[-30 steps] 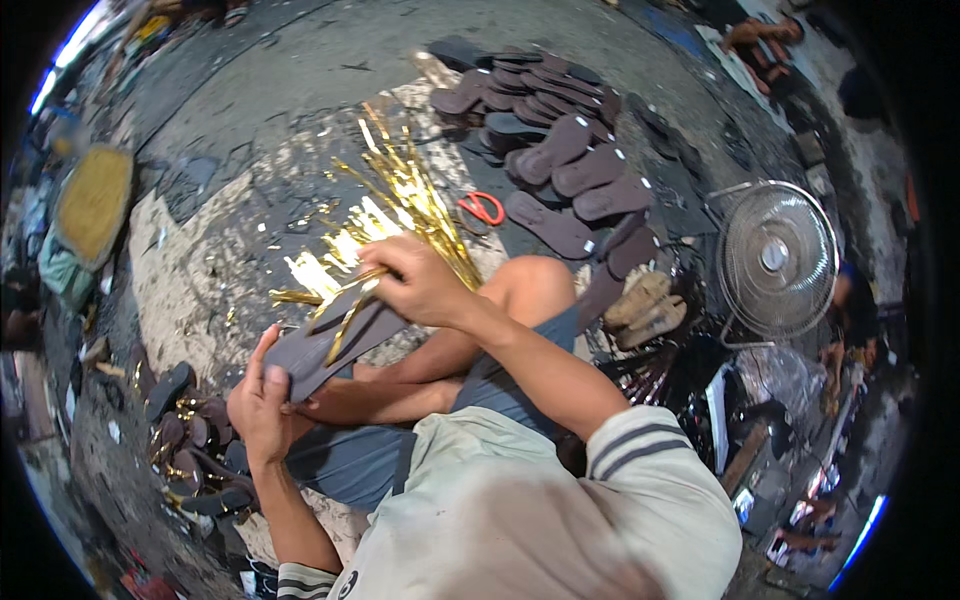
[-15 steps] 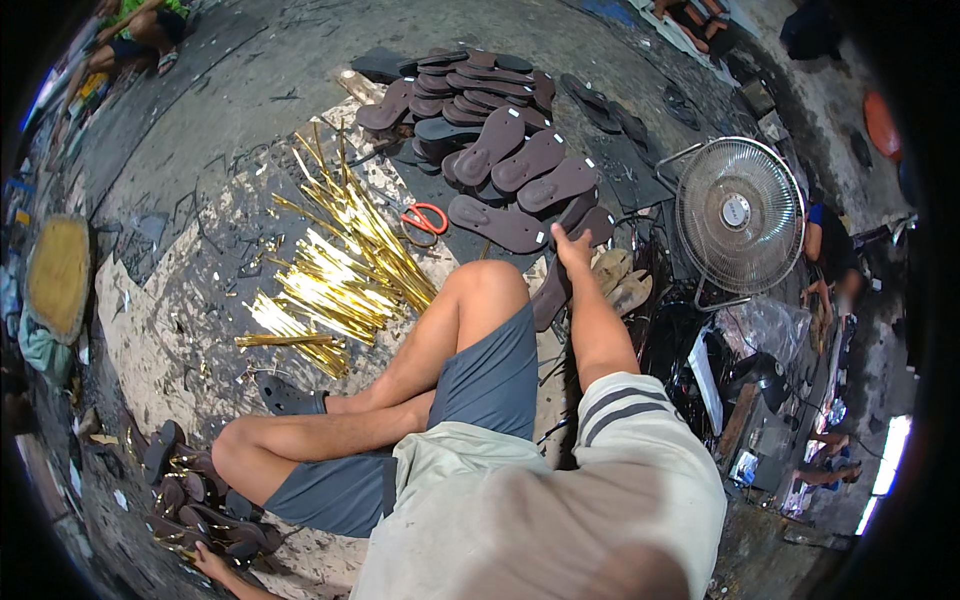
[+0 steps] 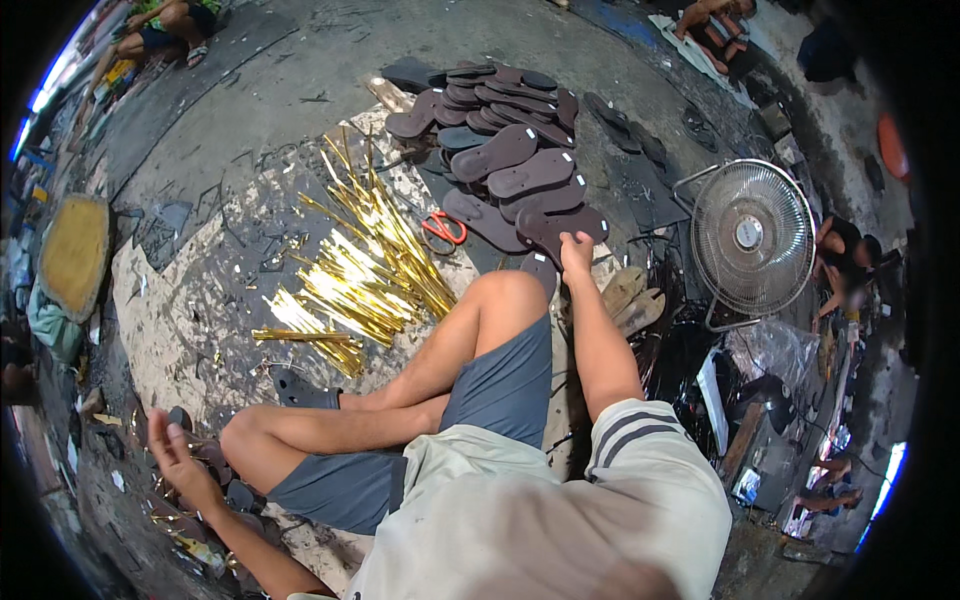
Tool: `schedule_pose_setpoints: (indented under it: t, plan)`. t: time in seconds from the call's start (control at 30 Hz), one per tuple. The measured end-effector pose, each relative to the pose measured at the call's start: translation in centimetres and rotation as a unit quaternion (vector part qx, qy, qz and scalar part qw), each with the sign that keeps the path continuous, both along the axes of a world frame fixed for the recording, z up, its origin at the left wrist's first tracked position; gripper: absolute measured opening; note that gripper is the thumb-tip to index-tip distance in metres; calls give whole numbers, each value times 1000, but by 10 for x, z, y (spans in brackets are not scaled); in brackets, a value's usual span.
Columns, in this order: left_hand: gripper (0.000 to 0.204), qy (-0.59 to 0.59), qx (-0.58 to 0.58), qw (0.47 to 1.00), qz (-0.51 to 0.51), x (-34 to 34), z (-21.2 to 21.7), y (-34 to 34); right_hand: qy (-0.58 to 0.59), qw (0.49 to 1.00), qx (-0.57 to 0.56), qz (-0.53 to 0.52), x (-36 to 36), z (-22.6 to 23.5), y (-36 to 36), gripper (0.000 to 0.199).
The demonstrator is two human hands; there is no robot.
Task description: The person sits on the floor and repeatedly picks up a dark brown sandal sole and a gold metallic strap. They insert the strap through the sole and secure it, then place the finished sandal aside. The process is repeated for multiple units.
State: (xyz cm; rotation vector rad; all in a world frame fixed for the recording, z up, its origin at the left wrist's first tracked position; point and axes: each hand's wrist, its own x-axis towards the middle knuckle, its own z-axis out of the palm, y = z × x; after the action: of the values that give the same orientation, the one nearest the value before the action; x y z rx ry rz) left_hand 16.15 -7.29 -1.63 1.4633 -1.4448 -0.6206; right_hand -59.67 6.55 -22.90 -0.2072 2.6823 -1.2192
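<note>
My right hand [image 3: 577, 254] is stretched forward past my knee and closed on the edge of a dark brown sandal sole [image 3: 550, 228]. Just beyond it lies a heap of similar brown soles [image 3: 532, 172], several with small white tags. At my left side, my left hand [image 3: 183, 468] is raised with its fingers apart and nothing in them. Beneath and beside it sit dark sandals with gold straps [image 3: 215, 460], partly hidden by my arm and leg. Long shiny gold strips [image 3: 370, 280] lie in bundles before my legs, near red-handled scissors [image 3: 443, 230].
A round metal fan [image 3: 752, 240] stands to the right. Pale foot-shaped forms [image 3: 632, 300] lie beside my right forearm, near black material and clear plastic [image 3: 770, 350]. A yellowish oval pad [image 3: 73, 258] is at the far left. Other people sit near the far edges.
My left hand has lifted off the sandals at lower left and moved up, fingers now apart. My right hand now grips a sole, which has shifted on the heap. The view has tilted slightly.
</note>
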Motion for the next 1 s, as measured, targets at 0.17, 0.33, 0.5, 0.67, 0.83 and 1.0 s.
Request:
schedule_pose_setpoints:
  t: [0.17,0.33,0.5,0.67,0.83,1.0]
  plan:
    - [36,-19,28,999,-32,1,5,40,153,923,235,262,65,31,-21,93]
    - [35,103,55,991,68,-30,34,57,244,859,254,371,87,77,-49,66]
    - [38,449,197,863,-123,-127,10,45,319,749,-82,576,191,160,-112,52]
    - [56,517,280,797,-140,-144,-27,22,188,463,-285,818,367,201,-96,51]
    - [63,314,153,937,-9,-87,14,52,86,769,-139,618,355,90,-173,39]
    - [59,19,170,984,-49,-70,14,132,135,740,213,624,331,10,-197,24]
